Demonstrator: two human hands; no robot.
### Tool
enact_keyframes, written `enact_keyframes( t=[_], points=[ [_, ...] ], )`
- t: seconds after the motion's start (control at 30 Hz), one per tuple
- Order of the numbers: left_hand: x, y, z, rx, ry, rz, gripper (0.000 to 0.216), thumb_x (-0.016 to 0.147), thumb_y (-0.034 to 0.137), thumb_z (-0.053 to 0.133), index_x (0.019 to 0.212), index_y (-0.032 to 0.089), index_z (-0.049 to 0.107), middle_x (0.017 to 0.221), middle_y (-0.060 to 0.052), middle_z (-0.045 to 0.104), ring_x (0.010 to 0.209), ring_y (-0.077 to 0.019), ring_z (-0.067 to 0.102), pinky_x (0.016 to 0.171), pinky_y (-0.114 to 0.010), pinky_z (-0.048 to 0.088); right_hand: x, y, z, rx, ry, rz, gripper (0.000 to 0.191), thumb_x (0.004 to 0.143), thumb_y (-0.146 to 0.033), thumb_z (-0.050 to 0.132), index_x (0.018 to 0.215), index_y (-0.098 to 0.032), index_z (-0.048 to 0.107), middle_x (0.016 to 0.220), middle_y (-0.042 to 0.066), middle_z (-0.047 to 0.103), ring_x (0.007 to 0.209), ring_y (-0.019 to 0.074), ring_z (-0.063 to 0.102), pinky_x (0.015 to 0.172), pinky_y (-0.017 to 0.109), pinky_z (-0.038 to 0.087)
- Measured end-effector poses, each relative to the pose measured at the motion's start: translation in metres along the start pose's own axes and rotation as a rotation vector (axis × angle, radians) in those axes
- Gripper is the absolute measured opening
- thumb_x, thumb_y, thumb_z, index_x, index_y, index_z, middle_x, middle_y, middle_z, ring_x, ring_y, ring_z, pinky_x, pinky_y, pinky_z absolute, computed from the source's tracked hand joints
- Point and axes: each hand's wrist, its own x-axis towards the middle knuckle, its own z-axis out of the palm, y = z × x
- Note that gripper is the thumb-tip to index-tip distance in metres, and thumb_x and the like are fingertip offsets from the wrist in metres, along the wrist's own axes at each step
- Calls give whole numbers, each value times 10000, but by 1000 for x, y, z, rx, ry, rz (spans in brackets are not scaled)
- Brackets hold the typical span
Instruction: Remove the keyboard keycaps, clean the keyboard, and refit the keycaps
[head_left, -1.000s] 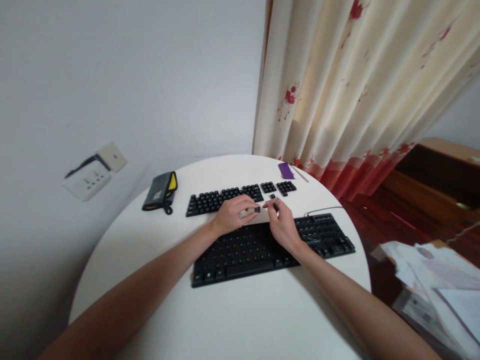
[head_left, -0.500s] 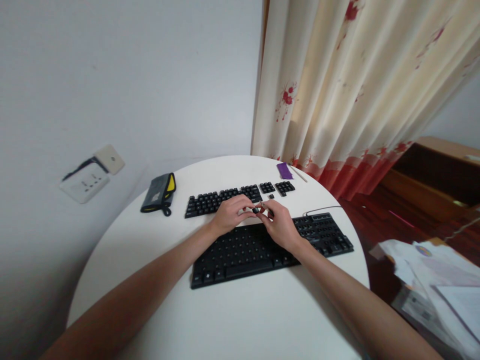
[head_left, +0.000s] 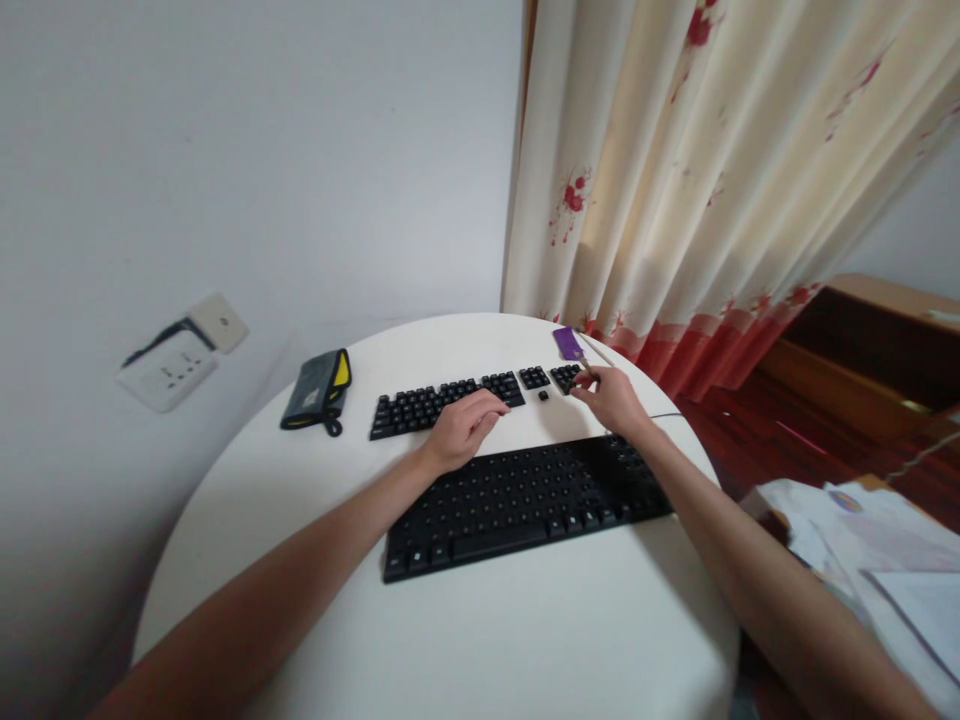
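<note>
My left hand point(head_left: 466, 428) rests over the upper left part of a black keyboard base point(head_left: 495, 500). Its fingers stretch forward, thumb a little apart, with no object visible in them. Farther right, my right hand point(head_left: 611, 398) has its fingers closed around a slim brush-like tool point(head_left: 584, 366), whose exact kind is unclear. The fingertips are at the number-pad group of black keycaps point(head_left: 564, 375), partly covering it. A single loose keycap point(head_left: 543, 396) lies left of them, below a smaller keycap group point(head_left: 534, 377). The main keycap rows point(head_left: 420, 405) stand behind my left hand.
All this is on a round white table point(head_left: 300, 560). A grey and yellow pouch point(head_left: 315, 388) lies at the left, a purple cloth point(head_left: 568, 343) and a pale stick point(head_left: 598, 349) at the back right. The keyboard cable point(head_left: 665, 414) runs off the right edge. Papers point(head_left: 862, 540) lie beyond.
My hands have moved apart. The right one went back and right to the number-pad keycaps, still with the slim tool. The small black keycap between the hands no longer shows there.
</note>
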Motion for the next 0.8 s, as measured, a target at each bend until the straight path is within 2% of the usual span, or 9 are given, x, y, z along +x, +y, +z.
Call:
enact_keyframes(
  t=[0.13,0.23,0.47,0.63,0.8],
  points=[
    [-1,-1,1,3,-10,-4,272,1002,260,390,1015,153,639,973,-102,657,934,-191,606,852,-337,489,22,42,-7,-199,-130,117,136,740,-234,708,854,-164,735,828,50,727,749,173,622,698,258,419],
    [-2,-2,1,4,-11,-6,275,1001,261,389,1001,154,642,963,-100,661,921,-191,610,847,-338,493,26,56,-3,-245,-200,140,149,723,-222,717,855,-159,748,837,54,731,744,167,628,670,239,414],
    [-2,-4,1,6,-32,-12,289,1004,266,390,1007,153,657,966,-99,662,925,-187,616,853,-337,495,29,60,8,-222,-254,106,207,717,-214,713,913,-170,760,836,39,732,735,156,631,659,220,416],
    [-2,-4,2,-5,-39,-5,295,1003,265,390,1004,150,662,962,-99,660,922,-185,617,849,-331,495,26,63,10,-230,-211,135,301,712,-242,726,1002,-160,721,812,41,725,714,155,634,659,222,420],
    [-2,-3,2,-6,-45,-5,295,1006,261,384,996,149,657,954,-99,657,915,-184,609,841,-334,494,25,63,13,-256,-182,214,164,699,-243,725,833,-150,725,779,74,720,717,182,648,619,235,407]
  ],
)
